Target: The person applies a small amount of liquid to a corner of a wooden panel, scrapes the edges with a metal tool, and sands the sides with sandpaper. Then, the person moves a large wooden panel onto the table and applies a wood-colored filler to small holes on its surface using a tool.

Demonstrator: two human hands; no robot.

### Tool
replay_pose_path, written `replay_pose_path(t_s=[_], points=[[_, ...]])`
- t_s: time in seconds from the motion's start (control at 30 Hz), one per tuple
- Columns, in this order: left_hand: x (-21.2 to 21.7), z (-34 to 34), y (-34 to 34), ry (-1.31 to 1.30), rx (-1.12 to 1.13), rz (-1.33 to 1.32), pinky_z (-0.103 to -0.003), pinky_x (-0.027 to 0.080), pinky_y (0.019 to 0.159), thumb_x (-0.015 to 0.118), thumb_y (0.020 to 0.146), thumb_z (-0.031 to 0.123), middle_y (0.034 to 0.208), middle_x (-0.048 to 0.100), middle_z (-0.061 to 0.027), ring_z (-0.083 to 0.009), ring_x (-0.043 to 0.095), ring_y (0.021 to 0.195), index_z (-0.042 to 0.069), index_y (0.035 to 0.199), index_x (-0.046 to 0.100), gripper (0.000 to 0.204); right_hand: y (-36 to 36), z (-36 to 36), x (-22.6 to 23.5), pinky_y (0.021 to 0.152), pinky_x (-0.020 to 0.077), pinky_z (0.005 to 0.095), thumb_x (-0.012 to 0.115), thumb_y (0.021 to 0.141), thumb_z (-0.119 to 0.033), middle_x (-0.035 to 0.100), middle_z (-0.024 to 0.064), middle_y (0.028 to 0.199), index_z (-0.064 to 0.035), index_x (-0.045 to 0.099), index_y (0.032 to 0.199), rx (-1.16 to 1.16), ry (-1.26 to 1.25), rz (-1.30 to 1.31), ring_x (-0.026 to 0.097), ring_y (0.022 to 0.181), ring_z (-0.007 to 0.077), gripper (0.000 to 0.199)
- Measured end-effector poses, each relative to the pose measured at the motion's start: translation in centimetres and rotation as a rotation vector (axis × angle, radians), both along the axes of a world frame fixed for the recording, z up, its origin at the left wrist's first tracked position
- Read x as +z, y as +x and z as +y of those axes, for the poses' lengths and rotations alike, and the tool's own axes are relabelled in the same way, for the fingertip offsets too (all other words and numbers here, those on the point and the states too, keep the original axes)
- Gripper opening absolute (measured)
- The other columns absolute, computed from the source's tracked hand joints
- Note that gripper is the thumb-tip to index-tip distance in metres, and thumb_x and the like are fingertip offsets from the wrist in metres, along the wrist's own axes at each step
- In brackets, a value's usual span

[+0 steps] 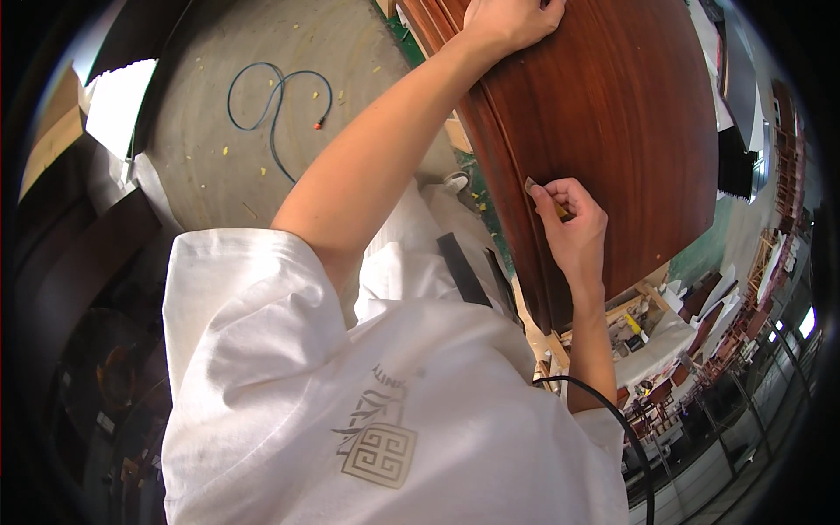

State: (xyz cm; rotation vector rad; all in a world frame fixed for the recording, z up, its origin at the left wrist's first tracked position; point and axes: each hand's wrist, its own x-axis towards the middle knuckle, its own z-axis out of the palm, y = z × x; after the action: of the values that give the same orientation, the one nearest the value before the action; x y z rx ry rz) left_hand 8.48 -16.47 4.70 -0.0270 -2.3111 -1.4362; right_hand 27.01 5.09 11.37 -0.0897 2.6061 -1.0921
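Grey concrete floor [219,131] upper left, speckled with small yellow chips [225,150]. A thin dark cable [278,101] lies looped on it, ending in a small red tip [318,125]. Pale cardboard-like sheet [118,101] at the left edge, beside dark boards [79,254] lower down. White short-sleeved shirt [350,394] fills the lower middle, with a grey square emblem [379,453] printed on it. A black strap [462,269] crosses the shirt near the collar. A black cord [612,411] curves along the lower right. Far right, small and blurred: cluttered workbench [643,324], stacked reddish furniture pieces [787,131], green floor patch [709,245].
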Motion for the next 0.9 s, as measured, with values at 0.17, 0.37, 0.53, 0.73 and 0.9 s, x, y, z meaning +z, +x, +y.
replay_pose_path(t_s=[0.17, 0.37, 0.53, 0.73, 0.9], points=[[0.1, -0.1, -0.1, -0.012, -0.006, -0.013, -0.048, 0.054, 0.096, 0.063, 0.097, 0.023, 0.11, 0.074, -0.0164, -0.0384, 0.068, 0.11, 0.008, 0.106, 0.074, 0.02, -0.4, -0.2, 0.3, 0.061, 0.0496, 0.0292, 0.078, 0.095, -0.012, 0.067, 0.0094, 0.07, 0.0019, 0.069, 0.091, 0.008, 0.008, -0.024, 0.058, 0.061, 0.013, 0.017], [-0.1, -0.1, -0.1, -0.037, -0.009, 0.027, -0.048, 0.055, 0.095, 0.063, 0.097, 0.022, 0.11, 0.074, -0.0166, -0.0384, 0.068, 0.109, 0.008, 0.105, 0.074, 0.019, -1.3, -0.4, 0.9, 0.061, 0.0495, 0.0301, 0.079, 0.094, -0.015, 0.067, 0.0102, 0.068, 0.0022, 0.069, 0.089, 0.01, 0.07, -0.117, 0.058, 0.06, 0.0141, 0.021], [-0.4, -0.1, -0.3, -0.08, -0.006, 0.032, -0.047, 0.055, 0.095, 0.064, 0.096, 0.022, 0.11, 0.074, -0.0164, -0.0384, 0.069, 0.108, 0.009, 0.104, 0.075, 0.019, -1.1, 0.1, 0.8, 0.061, 0.0492, 0.0293, 0.08, 0.094, -0.016, 0.066, 0.0093, 0.067, 0.0021, 0.068, 0.088, -0.04, 0.051, -0.161, 0.057, 0.059, 0.0128, 0.022], [0.3, -0.1, -0.2, -0.082, -0.015, -0.02, -0.047, 0.055, 0.094, 0.065, 0.096, 0.021, 0.108, 0.075, -0.0163, -0.0381, 0.07, 0.107, 0.009, 0.104, 0.076, 0.018, -0.3, 0.6, 0.3, 0.061, 0.0488, 0.0286, 0.079, 0.094, -0.015, 0.063, 0.0073, 0.066, 0.0015, 0.066, 0.086, -0.062, -0.091, -0.088, 0.055, 0.059, 0.0116, 0.023], [0.0, -0.2, -0.4, -0.091, -0.028, 0.008, -0.047, 0.055, 0.094, 0.064, 0.096, 0.021, 0.109, 0.075, -0.0167, -0.0384, 0.07, 0.107, 0.008, 0.104, 0.076, 0.019, -0.7, -0.2, 1.2, 0.06, 0.0485, 0.0302, 0.08, 0.094, -0.017, 0.061, 0.0076, 0.065, 0.0013, 0.064, 0.083, -0.037, -0.001, -0.081, 0.054, 0.058, 0.0131, 0.027]])
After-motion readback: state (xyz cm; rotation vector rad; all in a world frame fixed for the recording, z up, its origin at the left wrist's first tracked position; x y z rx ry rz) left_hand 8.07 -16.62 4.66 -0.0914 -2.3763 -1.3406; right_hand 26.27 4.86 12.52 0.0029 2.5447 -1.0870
